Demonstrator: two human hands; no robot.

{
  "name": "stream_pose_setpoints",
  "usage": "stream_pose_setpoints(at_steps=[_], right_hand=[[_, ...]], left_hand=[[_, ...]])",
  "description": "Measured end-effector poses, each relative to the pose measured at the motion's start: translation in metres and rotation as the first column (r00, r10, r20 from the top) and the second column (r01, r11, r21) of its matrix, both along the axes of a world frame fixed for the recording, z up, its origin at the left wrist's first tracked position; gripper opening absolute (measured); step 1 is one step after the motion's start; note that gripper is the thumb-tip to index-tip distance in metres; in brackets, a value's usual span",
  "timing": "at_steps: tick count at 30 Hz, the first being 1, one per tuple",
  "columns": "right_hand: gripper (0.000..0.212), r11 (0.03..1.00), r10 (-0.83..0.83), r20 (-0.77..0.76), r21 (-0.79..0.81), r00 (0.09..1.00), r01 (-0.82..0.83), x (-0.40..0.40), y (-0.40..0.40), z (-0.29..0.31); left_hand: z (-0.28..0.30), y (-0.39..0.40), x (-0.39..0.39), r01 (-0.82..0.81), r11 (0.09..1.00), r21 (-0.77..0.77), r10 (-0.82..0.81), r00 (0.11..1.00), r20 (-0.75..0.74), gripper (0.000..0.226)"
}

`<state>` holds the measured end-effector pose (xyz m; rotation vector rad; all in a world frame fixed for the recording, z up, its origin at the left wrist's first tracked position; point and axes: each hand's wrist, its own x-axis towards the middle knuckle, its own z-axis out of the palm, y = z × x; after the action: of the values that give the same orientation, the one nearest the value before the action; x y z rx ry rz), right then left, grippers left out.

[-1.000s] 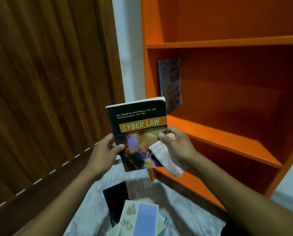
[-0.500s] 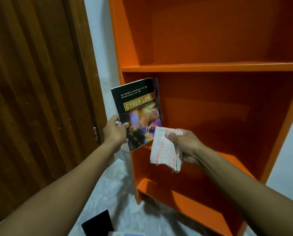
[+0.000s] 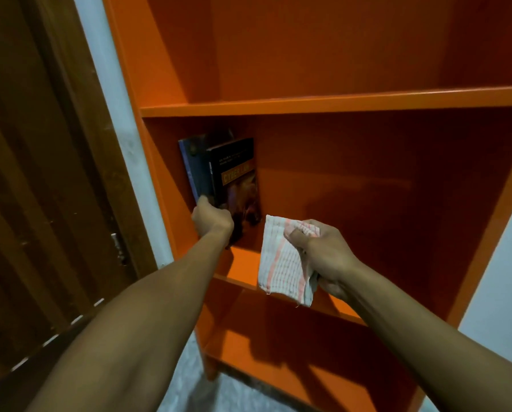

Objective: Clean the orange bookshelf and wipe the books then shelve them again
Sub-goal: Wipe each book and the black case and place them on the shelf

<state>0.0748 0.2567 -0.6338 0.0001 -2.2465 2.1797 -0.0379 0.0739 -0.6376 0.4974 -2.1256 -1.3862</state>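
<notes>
The left hand [image 3: 212, 221] grips the lower edge of the Cyber Law book [image 3: 236, 176], which stands on the orange bookshelf's [image 3: 323, 104] middle shelf, just beside a blue book [image 3: 192, 168] at the left wall. The right hand [image 3: 323, 257] pinches a striped cloth [image 3: 281, 263] between thumb and fingers. Released carelessly, the book could tip rightward, since nothing props that side.

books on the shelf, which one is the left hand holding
The black Cyber Law book: the left hand grips its lower edge. The blue book leans untouched against the side wall.
</notes>
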Motion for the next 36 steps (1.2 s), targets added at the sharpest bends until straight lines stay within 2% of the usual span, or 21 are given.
stream_pose_setpoints(at_steps=[4, 6, 9, 11, 14, 19, 23, 27, 30, 33, 36], right_hand=[[0.028, 1.0, -0.005, -0.002, -0.02, 1.0, 0.005, -0.007, 0.008, -0.012], [0.025, 1.0, -0.006, -0.004, -0.03, 1.0, 0.006, -0.008, 0.012, -0.015], [0.019, 0.999, -0.009, 0.002, -0.042, 1.0, 0.009, -0.007, 0.016, -0.018], [0.019, 0.999, -0.011, 0.009, -0.044, 1.0, 0.011, -0.005, 0.018, -0.019], [0.017, 0.998, -0.007, 0.015, -0.056, 1.0, 0.008, -0.001, 0.019, -0.018], [0.019, 0.994, -0.003, 0.04, -0.109, 0.999, 0.007, 0.013, 0.009, -0.015], [0.006, 0.988, 0.037, 0.036, -0.149, 0.999, -0.031, 0.031, -0.016, -0.016], [0.013, 0.978, 0.094, 0.059, -0.193, 0.994, -0.082, 0.053, -0.054, -0.029], [0.014, 0.974, 0.154, 0.087, -0.179, 0.984, -0.137, 0.067, -0.084, -0.047], [0.009, 0.973, 0.19, 0.127, -0.159, 0.973, -0.169, 0.076, -0.11, -0.063], [0.007, 0.966, 0.223, 0.166, -0.167, 0.961, -0.195, 0.086, -0.137, -0.078]], left_hand=[[-0.001, 0.017, -0.014, -0.114, 0.992, 0.046, 0.113, 0.993, 0.014, 0.026], [0.0, 0.022, -0.015, -0.16, 0.984, 0.082, 0.159, 0.987, 0.014, 0.032], [-0.001, 0.027, -0.01, -0.142, 0.989, 0.05, 0.14, 0.989, 0.035, 0.04], [-0.003, 0.027, -0.006, -0.146, 0.988, 0.048, 0.148, 0.988, -0.039, 0.044], [-0.009, 0.023, 0.0, -0.096, 0.995, 0.034, 0.101, 0.98, -0.174, 0.036], [-0.023, -0.003, 0.027, 0.055, 0.982, -0.179, -0.118, 0.923, -0.365, 0.02], [-0.042, -0.04, 0.067, 0.066, 0.934, -0.35, -0.209, 0.897, -0.389, 0.016], [-0.076, -0.084, 0.118, 0.083, 0.912, -0.403, -0.219, 0.926, -0.306, 0.014], [-0.114, -0.118, 0.16, 0.064, 0.926, -0.371, -0.144, 0.971, -0.191, 0.014], [-0.16, -0.149, 0.197, 0.043, 0.95, -0.309, -0.055, 0.998, -0.03, 0.013], [-0.212, -0.174, 0.23, 0.058, 0.965, -0.256, -0.01, 0.983, 0.184, 0.016]])
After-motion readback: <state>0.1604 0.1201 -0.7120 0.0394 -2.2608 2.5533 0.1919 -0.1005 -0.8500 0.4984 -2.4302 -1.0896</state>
